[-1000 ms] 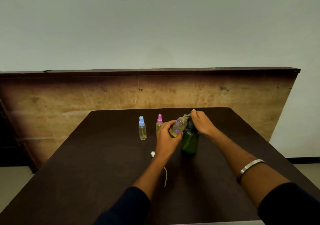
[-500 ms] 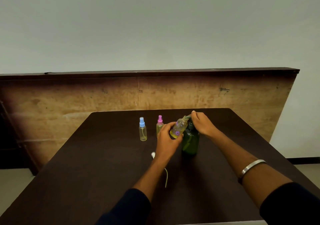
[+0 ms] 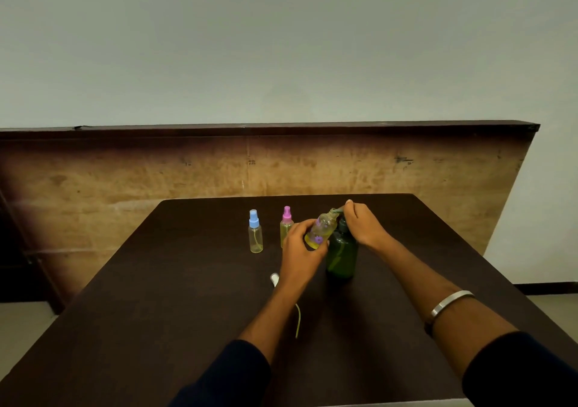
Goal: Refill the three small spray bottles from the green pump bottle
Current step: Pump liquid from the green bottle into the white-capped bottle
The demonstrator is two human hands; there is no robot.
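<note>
The green pump bottle (image 3: 341,253) stands upright near the middle of the dark table (image 3: 156,312). My right hand (image 3: 364,226) rests on its pump head, fingers curled over the nozzle. My left hand (image 3: 301,251) grips a small clear spray bottle (image 3: 322,226) with purple flowers, uncapped and tilted, its open neck up against the pump nozzle. Yellowish liquid sits in its lower end. A blue-capped spray bottle (image 3: 255,231) and a pink-capped one (image 3: 286,223) stand upright to the left.
A white spray cap (image 3: 274,279) with its thin yellowish dip tube (image 3: 298,320) lies on the table under my left forearm. A worn wooden board (image 3: 125,175) rises behind the table's far edge. Floor shows at both sides.
Almost nothing differs. Both hands stay at the pump nozzle; the tilted small bottle has shifted very slightly in my left hand.
</note>
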